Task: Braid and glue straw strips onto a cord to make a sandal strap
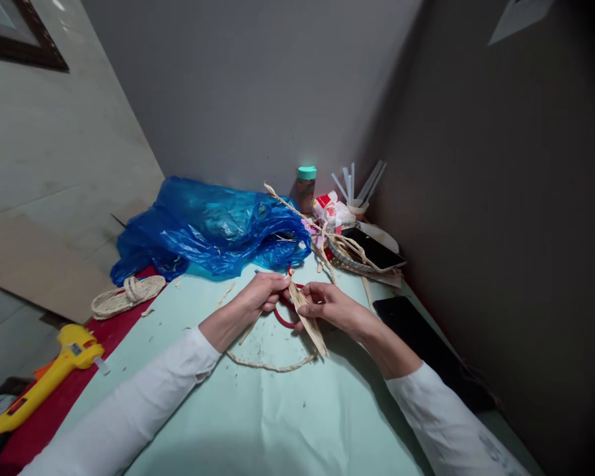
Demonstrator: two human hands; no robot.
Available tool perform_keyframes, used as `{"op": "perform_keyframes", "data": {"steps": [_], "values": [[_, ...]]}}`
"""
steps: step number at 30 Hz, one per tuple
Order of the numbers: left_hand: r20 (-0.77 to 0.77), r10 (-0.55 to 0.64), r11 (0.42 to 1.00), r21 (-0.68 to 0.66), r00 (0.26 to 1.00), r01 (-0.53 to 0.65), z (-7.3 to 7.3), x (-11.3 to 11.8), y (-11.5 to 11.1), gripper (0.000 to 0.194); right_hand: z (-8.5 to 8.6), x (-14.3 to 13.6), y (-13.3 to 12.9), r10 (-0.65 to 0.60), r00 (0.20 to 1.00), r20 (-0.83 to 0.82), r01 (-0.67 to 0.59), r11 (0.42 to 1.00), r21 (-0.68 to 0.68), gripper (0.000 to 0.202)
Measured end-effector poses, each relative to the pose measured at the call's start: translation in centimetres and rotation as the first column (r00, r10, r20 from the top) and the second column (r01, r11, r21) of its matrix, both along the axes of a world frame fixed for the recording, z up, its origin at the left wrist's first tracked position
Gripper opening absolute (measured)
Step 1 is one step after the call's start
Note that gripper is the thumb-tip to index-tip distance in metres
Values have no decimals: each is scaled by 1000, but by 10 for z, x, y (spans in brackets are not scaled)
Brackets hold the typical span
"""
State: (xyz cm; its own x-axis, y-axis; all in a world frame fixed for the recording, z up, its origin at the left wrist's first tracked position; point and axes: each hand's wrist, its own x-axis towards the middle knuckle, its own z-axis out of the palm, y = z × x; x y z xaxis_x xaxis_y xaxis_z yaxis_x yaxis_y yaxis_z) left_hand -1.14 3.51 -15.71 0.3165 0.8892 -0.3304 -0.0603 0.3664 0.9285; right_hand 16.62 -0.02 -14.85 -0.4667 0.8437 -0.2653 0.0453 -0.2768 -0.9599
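A pale, dry husk strip [310, 324] slants down between my two hands above the table. My left hand [268, 291] is closed, pinching its upper end. Fingers of my right hand [330, 305] are closed on the strip's middle, thumb on top. Behind the strip and partly hidden by my hands is a red ring-shaped thing [281, 318]. A thin twisted cord [272, 367] curves across the pale green table cover [258, 423] just below my hands.
A blue plastic bag [213, 228] lies at the back, beside a green-lidded jar [306, 188]. Woven cords [344, 244] and a basket with a tablet [371, 248] stand back right. A black object [426, 344] lies right; a yellow glue gun [44, 377] and woven sole [129, 296] lie left.
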Motion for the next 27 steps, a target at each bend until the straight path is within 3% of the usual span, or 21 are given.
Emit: {"op": "perform_keyframes", "data": {"steps": [6, 12, 16, 27], "values": [[-13, 50, 999, 12, 999, -50, -5, -5, 1, 17, 3, 5, 4, 23, 1000, 17, -23, 1000, 7, 25], [20, 39, 999, -9, 999, -39, -8, -3, 2, 22, -10, -15, 15, -174, 983, 56, 168, 981, 95, 21], [18, 39, 999, -4, 999, -39, -5, -2, 1, 23, -22, -25, 19, -241, 966, 98, 227, 964, 135, 20], [-32, 22, 1000, -5, 999, -22, 1, 2, -1, 19, -26, -19, 19, -339, 885, 321, 216, 907, 361, 17]]}}
